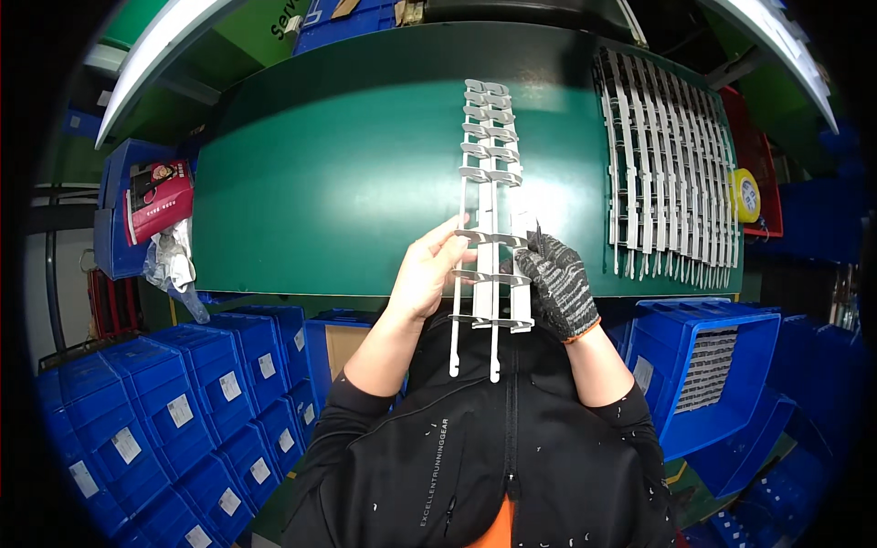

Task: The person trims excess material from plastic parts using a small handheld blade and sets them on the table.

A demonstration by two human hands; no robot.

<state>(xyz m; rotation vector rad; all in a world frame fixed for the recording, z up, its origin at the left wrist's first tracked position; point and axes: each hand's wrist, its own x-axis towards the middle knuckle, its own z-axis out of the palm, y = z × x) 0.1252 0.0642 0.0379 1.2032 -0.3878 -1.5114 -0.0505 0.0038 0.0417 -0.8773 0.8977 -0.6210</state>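
A long, narrow white frame (493,205) of parallel rails with grey curved cross-pieces lies lengthwise in front of me, its near end reaching past the table edge toward my jacket. My bare left hand (427,269) grips its left rail, thumb and fingers closed near the middle cross-pieces. On the opposite side, my right hand (559,285), in a black-and-grey knitted glove with an orange cuff, is closed at the right rail. A small dark pointed shape shows at the gloved fingertips; whether it is a tool or a finger of the glove is unclear.
Similar white frames (671,173) lie side by side on the green table (320,192) at right, beside a yellow tape roll (746,195). A blue crate (708,315) holding grey slatted parts stands lower right. Stacked blue bins (196,365) fill the lower left; a red packet (160,201) sits left.
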